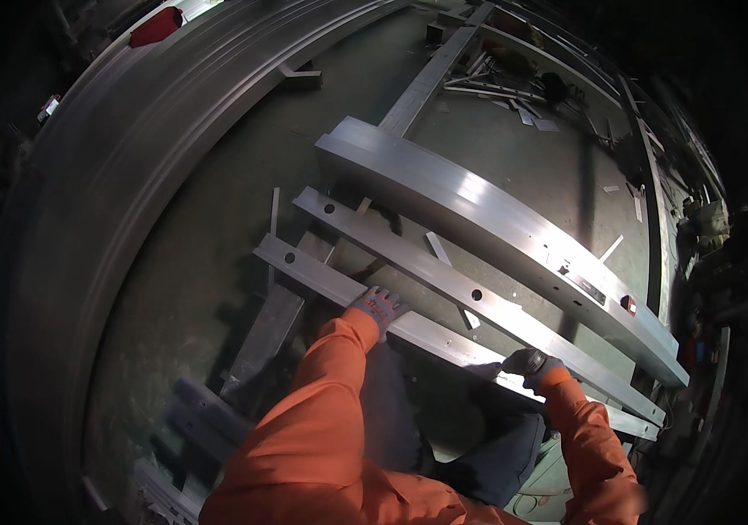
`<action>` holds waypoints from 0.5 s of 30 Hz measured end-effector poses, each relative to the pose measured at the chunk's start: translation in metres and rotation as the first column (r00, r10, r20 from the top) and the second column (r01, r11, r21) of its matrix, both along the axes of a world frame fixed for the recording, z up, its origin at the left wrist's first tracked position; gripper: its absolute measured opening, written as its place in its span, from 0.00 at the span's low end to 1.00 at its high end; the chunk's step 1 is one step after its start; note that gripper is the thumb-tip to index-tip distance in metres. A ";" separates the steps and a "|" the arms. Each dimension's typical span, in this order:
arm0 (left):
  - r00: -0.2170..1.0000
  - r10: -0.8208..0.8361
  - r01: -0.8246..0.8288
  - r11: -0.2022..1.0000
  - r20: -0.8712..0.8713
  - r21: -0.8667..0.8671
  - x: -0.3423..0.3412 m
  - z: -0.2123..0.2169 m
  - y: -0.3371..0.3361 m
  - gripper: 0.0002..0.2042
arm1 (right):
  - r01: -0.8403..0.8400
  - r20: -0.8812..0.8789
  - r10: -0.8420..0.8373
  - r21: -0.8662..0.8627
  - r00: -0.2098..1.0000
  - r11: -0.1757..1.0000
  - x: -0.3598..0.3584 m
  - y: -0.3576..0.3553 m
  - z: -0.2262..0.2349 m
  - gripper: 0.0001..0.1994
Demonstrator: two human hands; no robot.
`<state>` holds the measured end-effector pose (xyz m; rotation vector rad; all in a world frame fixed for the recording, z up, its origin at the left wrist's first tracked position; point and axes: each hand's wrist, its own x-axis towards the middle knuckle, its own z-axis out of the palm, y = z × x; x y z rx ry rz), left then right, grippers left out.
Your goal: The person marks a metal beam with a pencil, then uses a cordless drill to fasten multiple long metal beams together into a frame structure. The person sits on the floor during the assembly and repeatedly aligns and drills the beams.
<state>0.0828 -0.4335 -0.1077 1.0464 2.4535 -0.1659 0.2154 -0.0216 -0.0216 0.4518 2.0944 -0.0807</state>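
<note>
A long silvery metal bar (pixel 432 337) with round holes lies slanting across in front of me. My left hand (pixel 380 308), in a grey glove, is on its left part, with the fingers reaching over to the far edge. Farther right along the same bar, my right hand (pixel 531 364) is closed in a dark glove low over the surface. What it holds is small and dark, and I cannot make out its kind. Just beyond lies a second holed metal bar (pixel 426 266), nearly parallel and apart from the first.
A thick metal beam (pixel 444 178) lies beyond the bars, with a small red object (pixel 628 304) on it. Supporting rails (pixel 262 337) run underneath. Large stacked profiles (pixel 129 149) fill the left side. Metal offcuts (pixel 538 121) litter the floor at the far right.
</note>
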 end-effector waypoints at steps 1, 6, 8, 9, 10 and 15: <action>1.000 0.009 -0.009 0.999 0.002 -0.040 -0.002 0.002 -0.002 0.47 | -0.079 -0.195 0.035 -0.220 0.980 0.972 -0.008 -0.008 0.020 0.20; 0.999 0.033 -0.033 0.999 0.008 -0.021 0.002 -0.009 0.000 0.48 | 0.289 -0.395 -0.383 -0.278 0.835 0.916 0.050 0.054 -0.048 0.18; 0.999 0.015 -0.012 0.998 -0.036 0.063 0.003 -0.025 -0.001 0.49 | 0.341 -0.413 -0.610 -0.559 0.676 0.756 0.068 0.059 -0.055 0.18; 0.996 0.061 -0.059 0.998 -0.063 0.023 0.007 -0.026 -0.003 0.48 | 0.305 -0.396 -0.495 -0.452 0.774 0.838 0.053 0.035 -0.026 0.16; 0.995 0.077 -0.076 0.997 -0.070 0.011 0.009 -0.020 -0.002 0.47 | 0.310 -0.397 -0.517 -0.478 0.758 0.822 0.055 0.025 -0.022 0.16; 0.996 0.039 -0.043 0.998 -0.080 -0.053 0.001 -0.020 0.010 0.50 | 0.413 -0.364 -0.589 -0.456 0.721 0.788 0.069 0.021 -0.014 0.16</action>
